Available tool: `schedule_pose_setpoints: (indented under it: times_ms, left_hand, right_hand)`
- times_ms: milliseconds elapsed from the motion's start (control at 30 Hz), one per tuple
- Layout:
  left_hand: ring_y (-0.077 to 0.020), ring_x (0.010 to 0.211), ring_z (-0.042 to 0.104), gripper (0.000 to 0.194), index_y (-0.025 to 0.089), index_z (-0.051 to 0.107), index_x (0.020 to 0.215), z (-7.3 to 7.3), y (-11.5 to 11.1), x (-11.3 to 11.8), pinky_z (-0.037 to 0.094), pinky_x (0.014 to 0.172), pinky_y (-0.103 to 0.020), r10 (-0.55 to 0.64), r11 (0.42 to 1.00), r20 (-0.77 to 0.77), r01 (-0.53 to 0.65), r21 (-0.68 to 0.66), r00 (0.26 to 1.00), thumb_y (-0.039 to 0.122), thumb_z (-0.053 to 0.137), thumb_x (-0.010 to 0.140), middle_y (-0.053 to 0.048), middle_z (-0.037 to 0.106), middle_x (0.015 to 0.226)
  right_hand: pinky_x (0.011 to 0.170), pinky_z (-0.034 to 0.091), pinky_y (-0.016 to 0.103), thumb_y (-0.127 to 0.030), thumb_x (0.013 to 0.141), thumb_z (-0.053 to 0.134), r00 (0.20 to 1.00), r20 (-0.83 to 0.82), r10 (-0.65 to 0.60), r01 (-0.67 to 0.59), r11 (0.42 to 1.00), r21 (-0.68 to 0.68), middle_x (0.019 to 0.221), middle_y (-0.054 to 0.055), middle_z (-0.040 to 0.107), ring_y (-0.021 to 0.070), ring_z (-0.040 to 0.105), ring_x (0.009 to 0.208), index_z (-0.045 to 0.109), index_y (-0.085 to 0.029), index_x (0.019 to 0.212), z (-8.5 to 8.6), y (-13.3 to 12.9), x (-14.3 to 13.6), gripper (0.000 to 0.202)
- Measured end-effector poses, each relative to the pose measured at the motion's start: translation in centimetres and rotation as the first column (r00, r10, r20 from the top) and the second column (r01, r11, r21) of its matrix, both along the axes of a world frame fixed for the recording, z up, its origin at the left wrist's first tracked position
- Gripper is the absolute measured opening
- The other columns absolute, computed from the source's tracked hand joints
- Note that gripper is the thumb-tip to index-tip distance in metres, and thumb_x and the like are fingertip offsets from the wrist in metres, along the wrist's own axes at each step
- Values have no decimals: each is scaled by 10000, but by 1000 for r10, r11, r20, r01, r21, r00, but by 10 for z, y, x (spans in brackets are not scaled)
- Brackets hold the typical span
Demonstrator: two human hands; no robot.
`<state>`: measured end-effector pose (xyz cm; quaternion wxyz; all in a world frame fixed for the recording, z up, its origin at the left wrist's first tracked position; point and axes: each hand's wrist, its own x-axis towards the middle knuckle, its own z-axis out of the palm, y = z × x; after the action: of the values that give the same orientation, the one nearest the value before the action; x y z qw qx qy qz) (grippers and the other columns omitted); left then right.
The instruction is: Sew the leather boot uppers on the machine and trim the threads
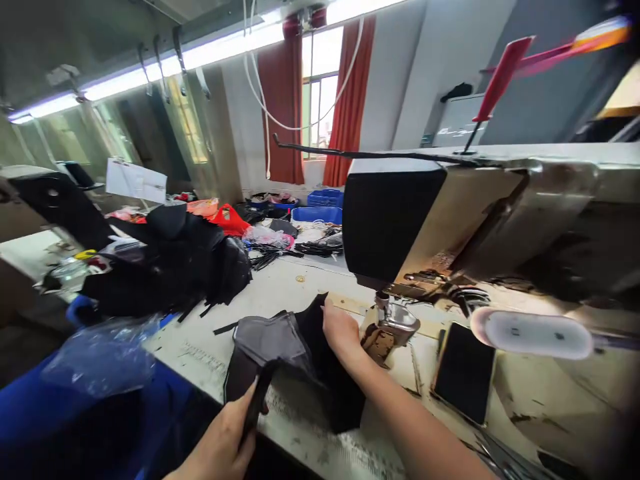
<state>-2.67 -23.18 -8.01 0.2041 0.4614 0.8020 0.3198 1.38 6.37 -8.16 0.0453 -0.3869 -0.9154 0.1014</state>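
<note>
A black and grey fabric piece lies partly on the sewing table, its near side lifted. My left hand is closed around its near edge, which stands up in a dark fold. My right hand pinches the far right part of the same fabric, close to the sewing machine's needle area. The sewing machine has a black end cover, and its presser foot area sits just right of my right fingers. The fabric is apart from the needle as far as I can see.
A heap of black pieces stands at the left. Clear plastic lies over blue material at lower left. Right of the machine bed are a phone, a glowing lamp and scissors. Blue crates stand at the back.
</note>
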Motion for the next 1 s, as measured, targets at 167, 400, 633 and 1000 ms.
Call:
schedule_pose_setpoints:
  times_ms: [167,400,633,1000]
  left_hand:
    - [-342,1294,528,641,365,589,1327,28,-25,-17,400,1056,-574,-362,881,-284,226,-416,888,11,503,799,-119,582,1404]
    - [-378,1201,582,252,93,720,1003,48,42,-2,444,1026,-555,-147,941,-342,25,-337,928,106,514,859,-237,684,1131]
    - [-373,1507,82,714,159,231,1553,-20,78,-1,179,1199,-574,-226,965,-188,193,-178,956,548,369,970,-207,158,1633]
    - [-409,1506,43,1282,73,77,1566,-56,61,-13,180,1190,-615,-411,909,-308,409,-73,858,850,556,665,-244,65,1636]
  right_hand:
    - [779,573,378,-354,1015,524,999,-3,48,-48,997,67,975,46,686,180,683,842,607,-150,1176,-7,9,-14,274]
    - [691,528,376,-219,1035,358,995,-21,101,-98,988,121,891,185,722,311,732,876,615,-111,1116,-18,10,-19,290]
    - [723,545,442,-205,1026,330,991,-69,115,-100,976,192,940,226,705,352,718,864,570,-34,1226,-14,4,-5,357]
    - [923,514,404,-284,987,521,806,-412,424,-127,805,579,1162,130,643,262,617,1067,508,-187,1371,-34,-50,211,396]
